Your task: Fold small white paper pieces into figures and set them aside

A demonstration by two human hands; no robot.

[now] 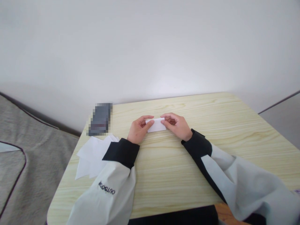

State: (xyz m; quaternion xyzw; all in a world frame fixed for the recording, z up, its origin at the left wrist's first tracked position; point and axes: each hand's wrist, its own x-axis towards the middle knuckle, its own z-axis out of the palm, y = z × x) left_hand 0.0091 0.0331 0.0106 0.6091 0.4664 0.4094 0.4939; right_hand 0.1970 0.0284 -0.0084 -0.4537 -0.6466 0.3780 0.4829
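A small folded piece of white paper is held between my two hands above the middle of the table. My left hand pinches its left end, thumb on the near face and fingers behind the upper edge. At the right end, my right hand grips it the same way, with the other fingers curled. Whether the paper touches the tabletop I cannot tell. Several loose sheets of white paper lie overlapping to the left, partly hidden by my left sleeve.
Beyond the sheets, a dark flat object, blurred by pixels, lies at the table's far left corner. The pale wood-grain table meets a white wall at the back. Grey fabric spreads out left of the table.
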